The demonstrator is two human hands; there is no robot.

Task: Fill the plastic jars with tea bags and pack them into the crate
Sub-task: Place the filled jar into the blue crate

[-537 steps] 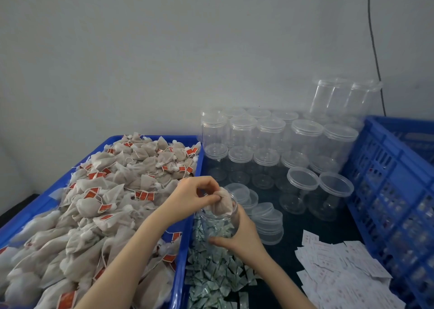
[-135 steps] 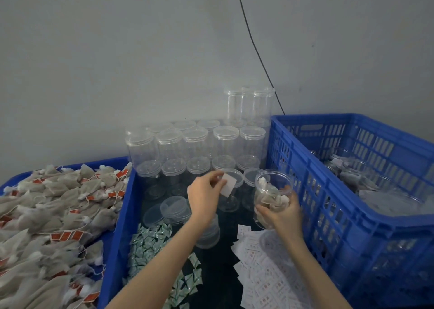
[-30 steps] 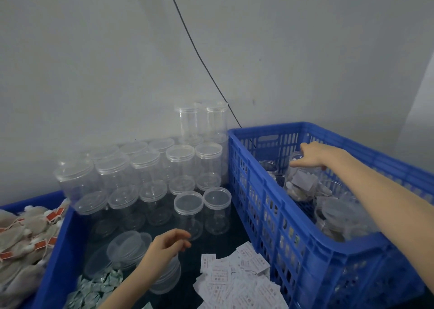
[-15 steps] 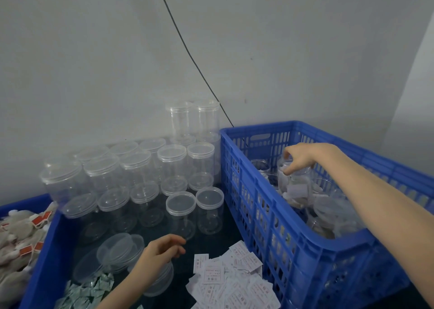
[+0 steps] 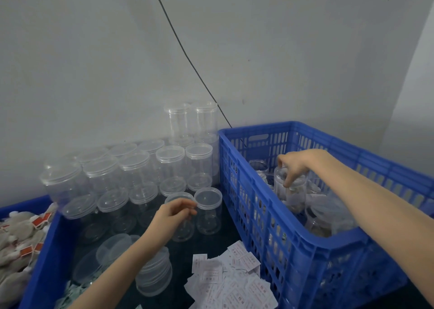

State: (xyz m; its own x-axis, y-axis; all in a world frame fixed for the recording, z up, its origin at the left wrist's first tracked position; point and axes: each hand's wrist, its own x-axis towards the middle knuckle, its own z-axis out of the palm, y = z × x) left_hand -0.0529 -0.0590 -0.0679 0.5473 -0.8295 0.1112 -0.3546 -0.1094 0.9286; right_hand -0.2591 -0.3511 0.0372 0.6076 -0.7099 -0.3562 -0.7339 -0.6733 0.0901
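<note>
Tea bags (image 5: 17,236) with red tags fill a blue bin (image 5: 44,257) at far left. Next right, on the dark table (image 5: 225,236), empty clear jars (image 5: 131,174) stand in rows, capped, two taller stacks against the wall. Loose lids (image 5: 153,275) sit stacked in front of them. Left hand (image 5: 173,216) is over the nearest front-row jar (image 5: 182,217), fingers curled, fingertips at its lid rim; whether it actually pinches the lid cannot be told, contact point being hidden. White paper slips (image 5: 232,283) lie scattered on the table just beside the crate (image 5: 312,245). Crate is blue, slotted, at right, holding several jars packed upright. Right hand (image 5: 293,165) reaches in over the crate wall, fingers curled down round the mouth of a filled jar (image 5: 292,191), gripping it at the top. That jar is uncapped and stands among the others inside the crate.
</note>
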